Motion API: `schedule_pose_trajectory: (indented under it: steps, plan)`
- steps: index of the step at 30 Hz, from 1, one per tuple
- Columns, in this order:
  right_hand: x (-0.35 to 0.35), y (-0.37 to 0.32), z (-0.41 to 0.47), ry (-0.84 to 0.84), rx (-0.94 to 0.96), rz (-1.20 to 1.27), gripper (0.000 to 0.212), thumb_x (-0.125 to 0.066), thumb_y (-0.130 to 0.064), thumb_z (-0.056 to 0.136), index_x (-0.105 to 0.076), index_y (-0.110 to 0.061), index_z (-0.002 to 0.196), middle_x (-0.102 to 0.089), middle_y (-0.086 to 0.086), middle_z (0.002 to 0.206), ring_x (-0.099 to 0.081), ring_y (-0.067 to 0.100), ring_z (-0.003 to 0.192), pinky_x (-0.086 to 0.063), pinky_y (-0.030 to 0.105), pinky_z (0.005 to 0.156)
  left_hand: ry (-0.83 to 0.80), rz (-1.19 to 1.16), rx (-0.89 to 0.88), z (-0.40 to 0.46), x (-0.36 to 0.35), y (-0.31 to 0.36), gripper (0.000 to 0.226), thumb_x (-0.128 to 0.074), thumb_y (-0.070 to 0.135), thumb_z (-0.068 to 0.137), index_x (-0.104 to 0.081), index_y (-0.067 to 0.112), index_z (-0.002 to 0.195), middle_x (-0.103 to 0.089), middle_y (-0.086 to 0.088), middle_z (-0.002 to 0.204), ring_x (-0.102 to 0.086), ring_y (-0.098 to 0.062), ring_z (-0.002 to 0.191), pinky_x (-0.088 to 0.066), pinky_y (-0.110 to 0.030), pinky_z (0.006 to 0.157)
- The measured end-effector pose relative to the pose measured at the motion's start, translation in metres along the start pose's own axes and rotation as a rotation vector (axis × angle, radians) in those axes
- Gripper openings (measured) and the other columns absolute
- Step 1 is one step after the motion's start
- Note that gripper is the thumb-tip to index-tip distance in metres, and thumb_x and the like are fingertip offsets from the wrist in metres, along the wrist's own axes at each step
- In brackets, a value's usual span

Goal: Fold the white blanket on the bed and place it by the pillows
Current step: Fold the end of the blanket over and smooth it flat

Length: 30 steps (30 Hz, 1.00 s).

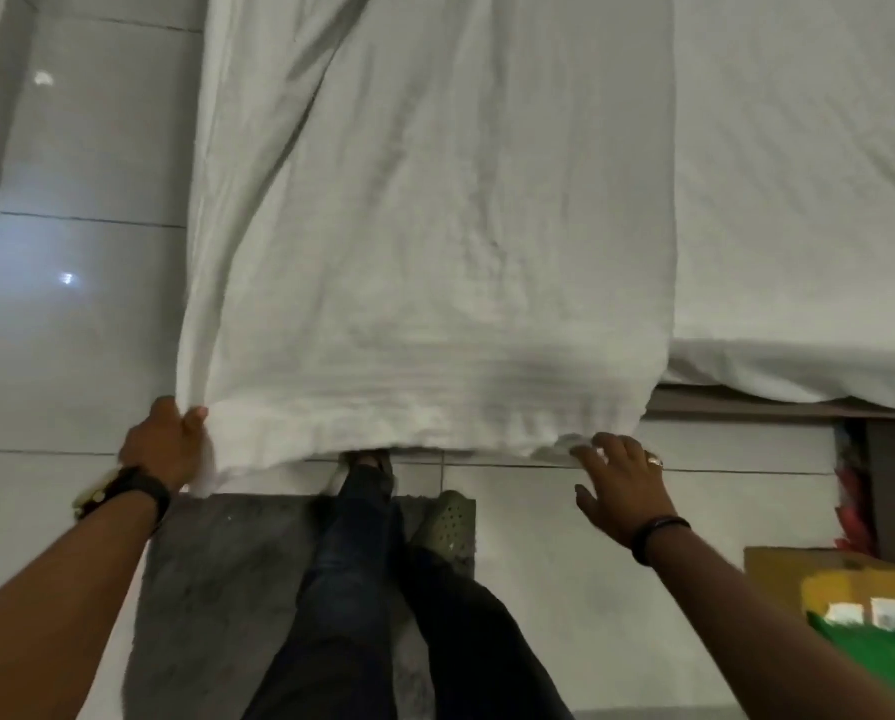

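The white blanket is stretched as a long folded strip from the bed out over the floor towards me. My left hand grips its near left corner, thumb on top. At the near right corner my right hand has its fingers spread, the fingertips touching the blanket's edge without a clear grip. The bed, under a white sheet, fills the upper right. No pillows are in view.
Glossy white floor tiles lie at the left and below. I stand on a dark grey mat. A cardboard box with yellow and green items sits at the right beside the bed frame.
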State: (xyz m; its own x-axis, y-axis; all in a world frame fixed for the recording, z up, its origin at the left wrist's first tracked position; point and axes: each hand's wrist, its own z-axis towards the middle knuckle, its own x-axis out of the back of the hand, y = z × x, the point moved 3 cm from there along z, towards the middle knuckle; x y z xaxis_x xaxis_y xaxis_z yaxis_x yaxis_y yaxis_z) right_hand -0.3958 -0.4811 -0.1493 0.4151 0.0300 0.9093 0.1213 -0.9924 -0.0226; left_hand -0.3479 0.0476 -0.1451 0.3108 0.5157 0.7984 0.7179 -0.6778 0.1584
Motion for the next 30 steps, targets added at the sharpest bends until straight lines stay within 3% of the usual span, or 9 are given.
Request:
schedule_pose_trajectory:
  steps: [3,6,8,13,16,21,23,26,30]
  plan:
    - [0.018,0.016,0.025,0.153,-0.197,0.256,0.051,-0.073,-0.038,0.079,-0.059,-0.019,0.124,-0.054,0.017,0.128,-0.048,0.038,0.121,-0.044,0.052,0.095,0.009,-0.099,-0.046,0.009,0.001,0.033,0.049,-0.062,0.028,0.092,-0.046,0.002,0.13,-0.057,-0.028,0.127,-0.056,-0.046,0.113,-0.048,-0.049,0.093]
    - [0.059,0.04,0.07,0.372,-0.446,0.501,0.057,-0.06,-0.044,0.089,-0.049,-0.011,0.134,-0.051,0.018,0.132,-0.043,0.035,0.127,-0.036,0.047,0.105,0.175,-0.234,-0.109,0.022,0.006,0.071,0.065,-0.069,0.048,0.074,-0.048,0.012,0.124,-0.059,-0.019,0.123,-0.059,-0.043,0.108,-0.051,-0.054,0.091]
    - [0.076,0.055,0.102,0.352,-0.613,0.701,0.067,-0.055,-0.048,0.092,-0.039,-0.007,0.143,-0.045,0.02,0.141,-0.039,0.035,0.132,-0.032,0.044,0.11,0.258,-0.304,-0.138,0.034,0.014,0.104,0.076,-0.066,0.059,0.074,-0.044,0.012,0.129,-0.056,-0.018,0.129,-0.056,-0.041,0.114,-0.049,-0.055,0.096]
    - [0.095,0.063,0.151,0.23,-0.835,0.938,0.067,-0.046,-0.059,0.092,-0.043,-0.007,0.135,-0.054,0.017,0.133,-0.052,0.037,0.119,-0.043,0.039,0.091,0.268,-0.322,-0.135,0.059,0.029,0.158,0.085,-0.047,0.073,0.086,-0.042,0.006,0.137,-0.054,-0.022,0.134,-0.054,-0.043,0.118,-0.045,-0.05,0.101]
    - [0.098,0.083,0.147,0.288,-0.833,0.743,0.056,-0.044,-0.055,0.095,-0.052,-0.003,0.114,-0.061,0.025,0.114,-0.058,0.041,0.104,-0.037,0.037,0.074,0.304,-0.147,-0.066,0.071,0.037,0.144,0.081,-0.032,0.071,0.093,-0.046,0.0,0.13,-0.055,-0.033,0.126,-0.054,-0.051,0.113,-0.044,-0.054,0.095]
    - [0.083,0.117,0.124,0.22,-0.923,0.505,0.051,-0.045,-0.055,0.094,-0.049,-0.011,0.12,-0.055,0.023,0.121,-0.053,0.044,0.111,-0.042,0.05,0.088,0.346,-0.013,-0.012,0.067,0.03,0.147,0.073,-0.042,0.062,0.094,-0.038,-0.001,0.13,-0.051,-0.034,0.127,-0.05,-0.053,0.115,-0.039,-0.059,0.095]
    - [0.083,0.107,0.128,0.283,-0.873,0.395,0.051,-0.052,-0.048,0.092,-0.048,-0.015,0.131,-0.049,0.022,0.128,-0.047,0.045,0.116,-0.041,0.055,0.092,0.46,0.005,-0.1,0.056,0.014,0.158,0.074,-0.046,0.057,0.094,-0.033,0.0,0.14,-0.041,-0.032,0.14,-0.041,-0.052,0.125,-0.032,-0.06,0.1]
    - [0.092,0.048,0.149,0.511,-0.504,0.3,0.053,-0.049,-0.048,0.091,-0.051,-0.013,0.131,-0.053,0.022,0.129,-0.047,0.042,0.121,-0.041,0.054,0.099,0.565,0.063,-0.371,0.035,-0.013,0.192,0.083,-0.041,0.06,0.095,-0.024,0.004,0.153,-0.019,-0.029,0.158,-0.019,-0.049,0.145,-0.02,-0.057,0.11]
    - [0.084,-0.067,0.194,0.46,-0.054,0.301,0.053,-0.042,-0.046,0.093,-0.051,-0.014,0.135,-0.049,0.018,0.142,-0.039,0.039,0.136,-0.031,0.055,0.109,0.263,0.316,-0.906,0.0,-0.062,0.276,0.079,-0.034,0.067,0.089,-0.033,0.016,0.15,-0.012,-0.025,0.161,-0.009,-0.044,0.149,-0.016,-0.057,0.114]
